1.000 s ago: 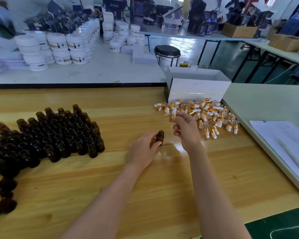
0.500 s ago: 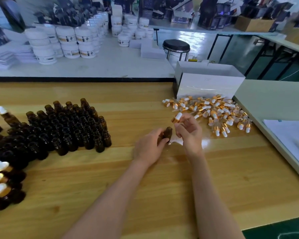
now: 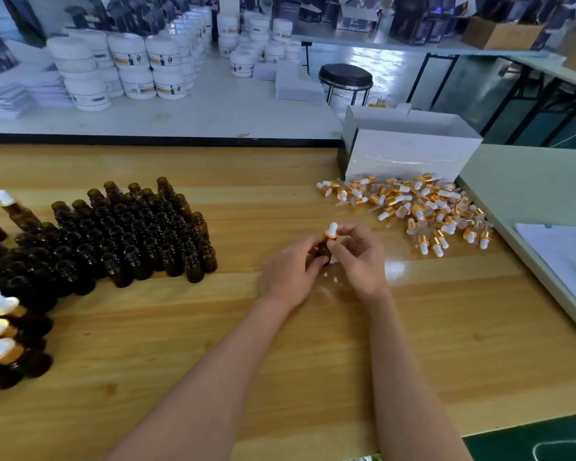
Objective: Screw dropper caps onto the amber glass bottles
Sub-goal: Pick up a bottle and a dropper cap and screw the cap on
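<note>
At the middle of the desk (image 3: 280, 344) the left hand (image 3: 290, 274) grips a bottle (image 3: 323, 250) upright, its base at or just above the wood (I cannot tell which), while the right hand (image 3: 359, 257) pinches the cap (image 3: 330, 231) sitting on its neck. Open bottles (image 3: 130, 234) stand packed together well to the left, capped bottles (image 3: 0, 327) sit at the left edge, and loose caps (image 3: 419, 207) lie heaped to the right — just in front of a box (image 3: 406, 154).
</note>
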